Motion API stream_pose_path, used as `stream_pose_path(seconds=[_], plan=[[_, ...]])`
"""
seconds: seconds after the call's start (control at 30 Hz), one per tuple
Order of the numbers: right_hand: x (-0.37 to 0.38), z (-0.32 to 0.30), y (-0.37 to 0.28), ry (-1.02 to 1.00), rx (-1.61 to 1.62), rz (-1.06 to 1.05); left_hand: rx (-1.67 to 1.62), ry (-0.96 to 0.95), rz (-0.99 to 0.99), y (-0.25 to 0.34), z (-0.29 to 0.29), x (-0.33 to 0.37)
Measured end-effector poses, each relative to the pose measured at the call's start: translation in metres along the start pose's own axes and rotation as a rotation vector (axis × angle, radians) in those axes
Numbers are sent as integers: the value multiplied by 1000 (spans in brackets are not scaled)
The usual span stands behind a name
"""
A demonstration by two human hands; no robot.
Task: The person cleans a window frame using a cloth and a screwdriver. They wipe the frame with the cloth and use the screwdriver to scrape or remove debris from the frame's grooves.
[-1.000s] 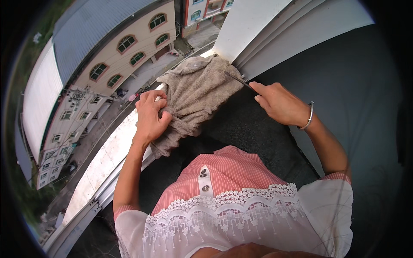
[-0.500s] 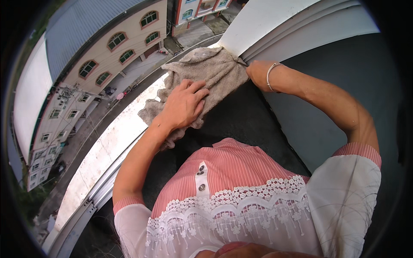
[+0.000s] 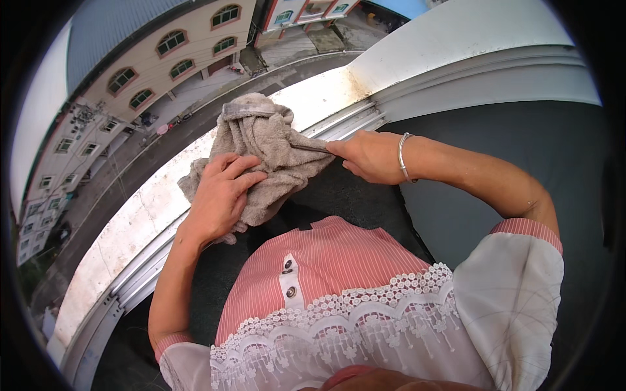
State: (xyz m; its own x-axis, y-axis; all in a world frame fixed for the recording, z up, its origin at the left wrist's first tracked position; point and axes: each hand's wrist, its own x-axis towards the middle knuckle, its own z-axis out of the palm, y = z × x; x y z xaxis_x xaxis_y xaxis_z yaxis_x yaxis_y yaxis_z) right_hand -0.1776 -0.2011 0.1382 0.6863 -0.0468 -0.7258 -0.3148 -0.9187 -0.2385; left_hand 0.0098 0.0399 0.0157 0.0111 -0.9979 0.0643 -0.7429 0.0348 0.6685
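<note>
Cloth was drawn back along sill, sill's far corner bared. Cloth lay bunched across sill under left hand, fingers bent, hold unclear; dark rod was clenched in right hand.

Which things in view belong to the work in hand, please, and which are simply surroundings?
In use:
brown cloth, under the left hand
thin dark rod, in the right hand
white ledge, beneath the cloth

Surroundings:
silver bracelet, worn
beige building
road
</note>
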Motion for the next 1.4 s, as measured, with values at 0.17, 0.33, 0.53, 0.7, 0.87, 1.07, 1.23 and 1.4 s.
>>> stream_pose_path(seconds=[0.17, 0.33, 0.53, 0.7, 0.87, 1.07, 1.23, 1.4], plan=[[-21, -43, 42, -290, -610, 491, -45, 123, -16, 2, 7, 6], [-6, -34, 69, -245, -639, 417, 31, 219, -8, -2, 10, -2], [18, -67, 35, -314, 23, 720, 17, 246, 40, -5, 18, 0], [6, -48, -34, -196, 141, 397, 6, 265, 19, -9, 18, -4], [-14, -42, 57, -209, -620, 499, -18, 258, 18, -6, 19, -3], [4, -51, 50, -237, -565, 454, -12, 264, 20, -7, 19, -5], [15, -38, 59, -83, 157, 733, -4, 271, 37, -7, 22, -3], [7, -69, 10, -233, 166, 549, 5, 286, 21, -9, 21, -5]])
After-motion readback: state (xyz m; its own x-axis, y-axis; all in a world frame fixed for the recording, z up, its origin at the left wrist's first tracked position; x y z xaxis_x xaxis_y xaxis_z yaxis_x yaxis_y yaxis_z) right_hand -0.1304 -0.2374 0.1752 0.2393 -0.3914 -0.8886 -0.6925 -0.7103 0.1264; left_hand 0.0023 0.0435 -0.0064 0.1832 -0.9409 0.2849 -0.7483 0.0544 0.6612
